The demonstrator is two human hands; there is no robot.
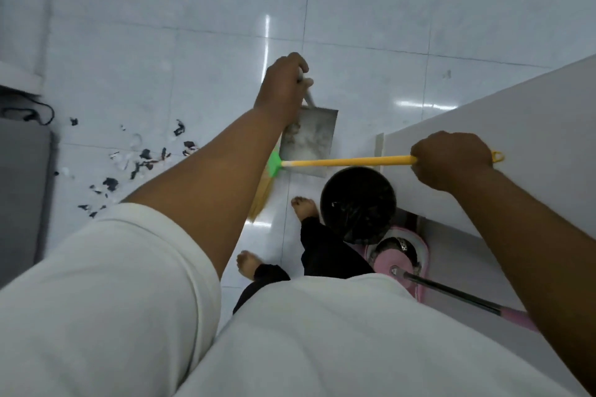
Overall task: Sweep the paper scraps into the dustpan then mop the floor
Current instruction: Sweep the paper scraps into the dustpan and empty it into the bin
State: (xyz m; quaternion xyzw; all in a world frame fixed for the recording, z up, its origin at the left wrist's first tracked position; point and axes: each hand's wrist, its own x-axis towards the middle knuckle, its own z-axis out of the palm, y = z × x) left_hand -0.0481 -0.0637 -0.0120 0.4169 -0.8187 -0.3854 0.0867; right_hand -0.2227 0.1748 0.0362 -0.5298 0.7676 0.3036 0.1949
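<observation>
Three containers show. The metal dustpan [309,135] hangs just below the left hand's fingers; its inner face is smeared grey and dusty, and no scraps show in it. Whether its lip touches the floor [193,58] cannot be told. To its lower right, under the broom handle, stands a round black bin [358,200] with a dark liner; what lies inside cannot be made out. Touching the bin on the near side is a pink mop bucket [422,248], with the mop head sitting in its spinner and the mop handle [451,295] slanting off to the right beneath the right forearm.

The paper scraps [142,161], black and white bits, lie strewn on the tiles well to the left of both hands, apart from the dustpan and the bristles.

The left hand [282,87] has its fingers wrapped round the dustpan's thin handle. The right hand [451,159] is clenched round the broom [348,161] near the top of its yellow handle, with the hanging loop poking out past the knuckles. The handle runs leftward across the dustpan's lower edge to a green head, and the straw bristles point down behind the left forearm, which hides part of them.

At far left are a grey block [22,190] and a black cable [32,113]. Two bare feet [304,206] stand between bristles and bin. A white panel [516,126] lies behind the right hand.
</observation>
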